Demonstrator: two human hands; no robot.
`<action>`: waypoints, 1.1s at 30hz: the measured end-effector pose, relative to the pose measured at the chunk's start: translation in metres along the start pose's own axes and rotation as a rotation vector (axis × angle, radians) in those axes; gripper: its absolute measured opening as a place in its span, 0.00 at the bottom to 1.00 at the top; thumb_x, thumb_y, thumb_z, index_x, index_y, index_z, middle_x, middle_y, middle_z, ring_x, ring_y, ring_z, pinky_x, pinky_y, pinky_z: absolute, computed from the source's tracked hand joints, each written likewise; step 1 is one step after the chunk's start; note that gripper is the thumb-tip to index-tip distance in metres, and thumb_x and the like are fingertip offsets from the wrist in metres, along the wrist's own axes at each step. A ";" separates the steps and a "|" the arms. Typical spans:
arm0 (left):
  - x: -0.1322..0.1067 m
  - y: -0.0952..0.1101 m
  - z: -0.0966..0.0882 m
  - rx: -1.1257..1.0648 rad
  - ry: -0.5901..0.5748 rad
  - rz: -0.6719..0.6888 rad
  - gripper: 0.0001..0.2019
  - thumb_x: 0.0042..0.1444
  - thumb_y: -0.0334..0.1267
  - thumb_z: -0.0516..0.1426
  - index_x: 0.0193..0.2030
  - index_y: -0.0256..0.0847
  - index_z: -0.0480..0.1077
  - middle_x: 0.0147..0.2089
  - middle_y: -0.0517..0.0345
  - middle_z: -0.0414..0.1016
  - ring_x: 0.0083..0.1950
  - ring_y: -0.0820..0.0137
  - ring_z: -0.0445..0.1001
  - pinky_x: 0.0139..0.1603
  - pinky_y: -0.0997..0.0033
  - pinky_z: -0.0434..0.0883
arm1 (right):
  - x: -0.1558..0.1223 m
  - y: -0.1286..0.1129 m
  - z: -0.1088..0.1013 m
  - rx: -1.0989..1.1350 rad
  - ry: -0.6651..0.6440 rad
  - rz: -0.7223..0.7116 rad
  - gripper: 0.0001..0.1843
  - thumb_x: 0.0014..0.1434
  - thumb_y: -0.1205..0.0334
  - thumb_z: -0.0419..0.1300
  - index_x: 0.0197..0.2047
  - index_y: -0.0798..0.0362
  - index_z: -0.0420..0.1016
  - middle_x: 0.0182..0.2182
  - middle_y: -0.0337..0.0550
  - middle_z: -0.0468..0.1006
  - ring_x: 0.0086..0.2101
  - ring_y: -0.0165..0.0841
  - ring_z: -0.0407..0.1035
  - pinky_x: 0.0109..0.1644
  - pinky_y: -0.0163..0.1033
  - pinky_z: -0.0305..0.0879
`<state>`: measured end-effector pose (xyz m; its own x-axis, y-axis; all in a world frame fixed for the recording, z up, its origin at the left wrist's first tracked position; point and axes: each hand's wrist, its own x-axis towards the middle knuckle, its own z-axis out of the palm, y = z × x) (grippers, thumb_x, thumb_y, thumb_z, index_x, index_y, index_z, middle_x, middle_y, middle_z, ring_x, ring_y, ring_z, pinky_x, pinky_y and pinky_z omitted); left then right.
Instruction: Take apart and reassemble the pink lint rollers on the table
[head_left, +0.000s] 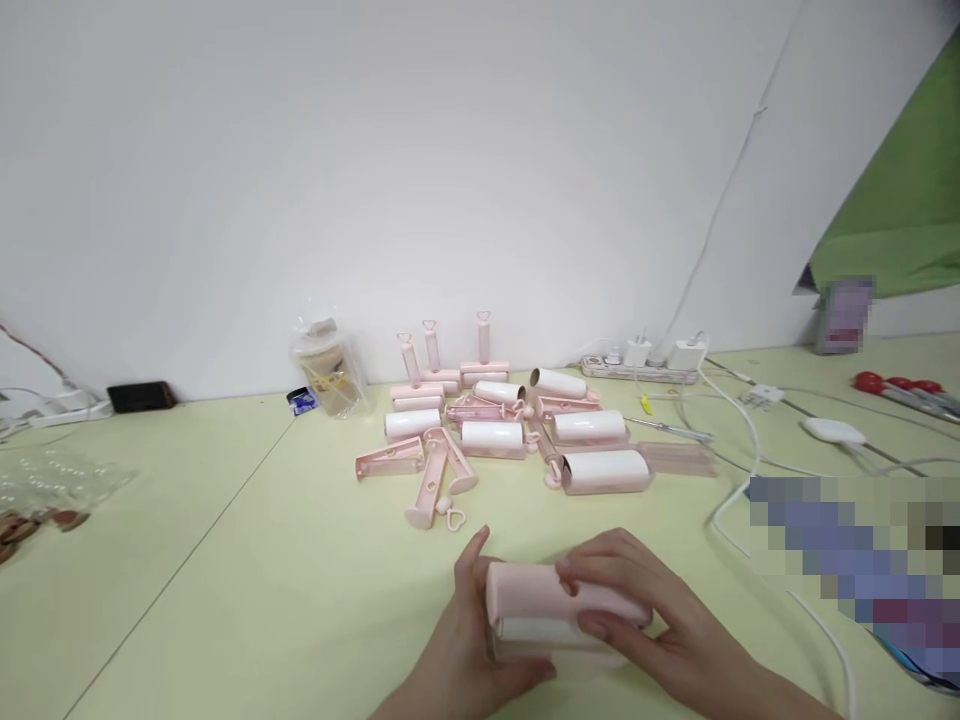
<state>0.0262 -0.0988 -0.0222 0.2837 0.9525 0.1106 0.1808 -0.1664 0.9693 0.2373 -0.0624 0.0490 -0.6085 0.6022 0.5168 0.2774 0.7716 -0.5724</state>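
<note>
Near the front edge, both hands are around a lint roller head (529, 592) with a pink half-round shell, a hole in its middle, and a white roll beneath inside a clear cover. My left hand (461, 640) wraps its left end, thumb below. My right hand (660, 610) grips the right part, fingers on the shell and thumb near the white roll. Beyond them lie loose pink shells (430, 485), a pink heart-ended handle (455, 518) and several white sticky rolls (606, 470). Three lint rollers (484, 340) with heart-ended handles stand upright at the back.
A bagged cup (326, 365) stands by the wall, with a black phone (141, 397) farther left. A power strip (637, 368) with chargers and white cables (750, 430) runs along the right. A screwdriver-like tool (671, 430) lies beside the rolls. Red-ended items (896, 384) sit far right.
</note>
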 end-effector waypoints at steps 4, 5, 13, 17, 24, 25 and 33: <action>0.000 0.006 0.001 -0.032 -0.019 -0.033 0.48 0.43 0.34 0.63 0.60 0.49 0.30 0.49 0.53 0.58 0.47 0.62 0.67 0.48 0.59 0.66 | 0.000 0.002 0.003 -0.018 -0.096 0.018 0.15 0.57 0.67 0.56 0.48 0.45 0.66 0.37 0.41 0.74 0.38 0.32 0.67 0.40 0.35 0.67; 0.001 0.008 0.001 -0.045 -0.028 -0.046 0.47 0.43 0.33 0.63 0.59 0.50 0.31 0.49 0.53 0.58 0.48 0.62 0.67 0.47 0.60 0.67 | 0.001 0.002 0.003 -0.025 -0.119 0.034 0.15 0.57 0.67 0.56 0.48 0.45 0.67 0.38 0.41 0.74 0.39 0.32 0.67 0.41 0.35 0.67; 0.002 0.016 -0.001 -0.070 -0.053 -0.103 0.46 0.39 0.29 0.64 0.58 0.50 0.37 0.49 0.54 0.57 0.51 0.62 0.63 0.50 0.57 0.64 | 0.000 0.004 0.005 -0.068 -0.255 0.098 0.08 0.57 0.62 0.56 0.41 0.47 0.70 0.37 0.44 0.74 0.40 0.36 0.67 0.43 0.40 0.67; 0.001 0.014 -0.003 -0.175 -0.109 -0.098 0.38 0.42 0.29 0.61 0.56 0.47 0.44 0.51 0.50 0.56 0.50 0.62 0.64 0.49 0.58 0.65 | -0.002 0.002 0.003 -0.119 -0.282 0.134 0.09 0.57 0.60 0.55 0.42 0.46 0.70 0.44 0.47 0.69 0.43 0.37 0.66 0.44 0.40 0.67; 0.002 0.014 -0.007 -0.096 -0.122 -0.084 0.36 0.43 0.30 0.61 0.56 0.43 0.47 0.50 0.49 0.57 0.50 0.62 0.64 0.51 0.58 0.63 | 0.063 0.016 0.001 -0.187 -0.184 0.039 0.10 0.61 0.66 0.48 0.41 0.53 0.69 0.37 0.45 0.72 0.40 0.34 0.67 0.43 0.39 0.65; 0.002 0.015 -0.008 -0.082 -0.129 -0.090 0.36 0.43 0.31 0.61 0.56 0.43 0.47 0.50 0.49 0.57 0.50 0.62 0.65 0.50 0.59 0.63 | 0.082 0.017 0.007 -0.262 -0.212 0.002 0.10 0.61 0.67 0.48 0.41 0.54 0.69 0.36 0.45 0.73 0.41 0.34 0.66 0.44 0.40 0.64; 0.001 0.013 -0.010 0.083 -0.104 0.013 0.34 0.43 0.34 0.62 0.56 0.42 0.51 0.51 0.48 0.59 0.53 0.60 0.62 0.53 0.58 0.61 | 0.207 0.024 0.120 -0.473 -0.422 -0.054 0.13 0.60 0.60 0.55 0.46 0.57 0.68 0.45 0.46 0.70 0.44 0.37 0.66 0.47 0.49 0.63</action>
<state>0.0196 -0.0973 -0.0077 0.3817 0.9194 0.0953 0.2523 -0.2028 0.9461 0.0287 0.0558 0.0661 -0.8448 0.5016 0.1864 0.4778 0.8639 -0.1591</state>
